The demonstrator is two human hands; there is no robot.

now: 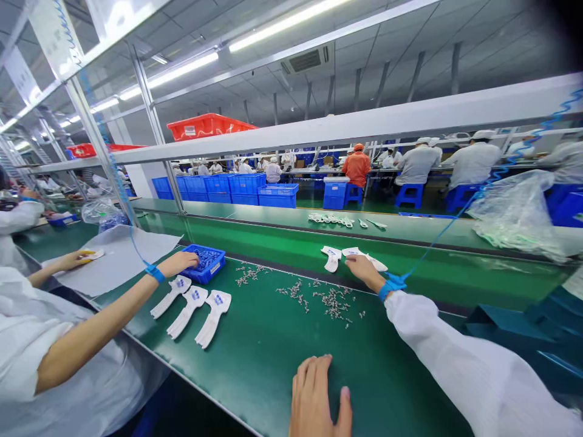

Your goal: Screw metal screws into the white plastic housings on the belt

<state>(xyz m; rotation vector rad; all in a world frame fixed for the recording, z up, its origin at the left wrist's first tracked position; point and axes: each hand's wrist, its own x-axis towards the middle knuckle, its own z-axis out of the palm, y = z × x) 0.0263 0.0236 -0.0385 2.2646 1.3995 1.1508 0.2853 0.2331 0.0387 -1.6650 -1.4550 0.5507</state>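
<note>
My left hand [316, 394] hangs palm down over the near edge of the green bench, fingers stretched and thumb apart, holding nothing. My right hand [364, 271], with a blue wrist strap, reaches to the green conveyor belt. Its fingers are on a white plastic handle shell [377, 263], partly hidden under the hand. Beside it on the belt lies another white handle shell [332, 258] with blue bits in its wide end. Small metal parts [334, 301] lie scattered on the bench between my hands.
At left, a co-worker's hand [180, 262] reaches into a blue bin [214, 270] of small blue parts. Three white shells [214, 315] lie before it. Light green pieces [330, 220] and a plastic bag [514, 206] are on the far ledge. A coiled blue cord [449, 226] runs to my right wrist.
</note>
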